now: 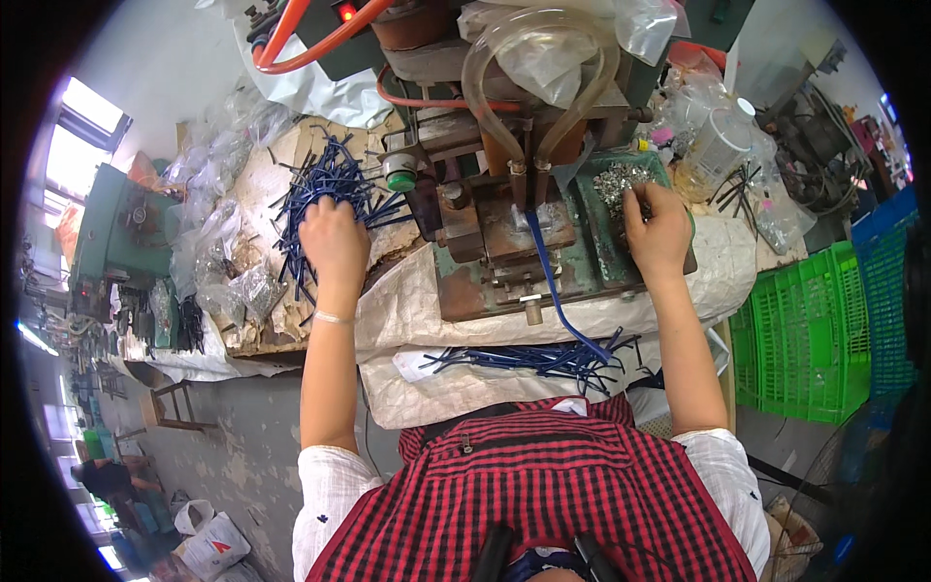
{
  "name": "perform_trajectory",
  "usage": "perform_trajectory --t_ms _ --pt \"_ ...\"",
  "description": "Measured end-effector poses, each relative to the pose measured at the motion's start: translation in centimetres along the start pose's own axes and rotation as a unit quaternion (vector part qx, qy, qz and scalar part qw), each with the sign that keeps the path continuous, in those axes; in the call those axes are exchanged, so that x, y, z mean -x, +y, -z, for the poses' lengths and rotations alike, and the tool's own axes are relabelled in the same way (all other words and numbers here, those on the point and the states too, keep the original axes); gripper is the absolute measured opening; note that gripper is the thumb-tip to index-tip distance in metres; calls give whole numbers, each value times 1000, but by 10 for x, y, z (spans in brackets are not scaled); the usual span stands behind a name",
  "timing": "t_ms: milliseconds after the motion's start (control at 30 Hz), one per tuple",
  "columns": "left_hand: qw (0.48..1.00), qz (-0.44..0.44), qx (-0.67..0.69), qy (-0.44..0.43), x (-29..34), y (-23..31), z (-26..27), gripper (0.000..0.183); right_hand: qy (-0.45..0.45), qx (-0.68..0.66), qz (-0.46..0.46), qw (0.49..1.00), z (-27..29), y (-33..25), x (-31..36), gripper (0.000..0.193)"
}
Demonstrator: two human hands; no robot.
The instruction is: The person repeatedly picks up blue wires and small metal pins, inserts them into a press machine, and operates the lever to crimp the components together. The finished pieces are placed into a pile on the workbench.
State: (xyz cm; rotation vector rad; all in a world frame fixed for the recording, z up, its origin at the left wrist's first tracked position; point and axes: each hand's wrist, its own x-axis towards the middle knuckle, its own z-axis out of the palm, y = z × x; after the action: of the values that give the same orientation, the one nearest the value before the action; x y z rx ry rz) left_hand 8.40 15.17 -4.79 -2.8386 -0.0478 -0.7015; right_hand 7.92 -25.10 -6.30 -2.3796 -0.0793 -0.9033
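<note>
My left hand [335, 242] rests on a tangled pile of dark blue cords [335, 170], fingers curled down among them. My right hand [658, 231] is over a heap of small silvery metal pieces [621, 182], thumb and fingers drawn together. Whatever sits between those fingertips is too small to make out. Between my hands stands a greasy bench press [529, 247]. One blue cord [555, 286] has its upper end at the press's metal block and droops toward me. Its lower end meets a bundle of similar cords [543, 361] lying on the cloth near my lap.
Clear curved hoses [540, 29] and an orange hose [325, 63] run above the press. Plastic bags [218, 252] lie at the left, and a translucent jug [716, 145] stands at the right. Green crates [810, 330] are stacked beside the bench. A wooden stool [179, 407] is on the floor.
</note>
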Motion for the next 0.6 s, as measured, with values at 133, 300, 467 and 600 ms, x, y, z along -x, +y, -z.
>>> perform_trajectory --t_ms 133,300,467,600 --pt "999 36 -19 -14 11 -12 -74 3 28 -23 -37 999 19 7 16 11" --pt "970 121 211 -5 5 -11 -40 10 5 -105 -89 990 48 7 39 13" --pt "889 126 426 111 -3 4 -33 18 -108 -258 31 960 34 -73 -5 13" --pt "794 169 572 117 11 33 -27 12 -47 -342 6 938 -7 -96 0 9"
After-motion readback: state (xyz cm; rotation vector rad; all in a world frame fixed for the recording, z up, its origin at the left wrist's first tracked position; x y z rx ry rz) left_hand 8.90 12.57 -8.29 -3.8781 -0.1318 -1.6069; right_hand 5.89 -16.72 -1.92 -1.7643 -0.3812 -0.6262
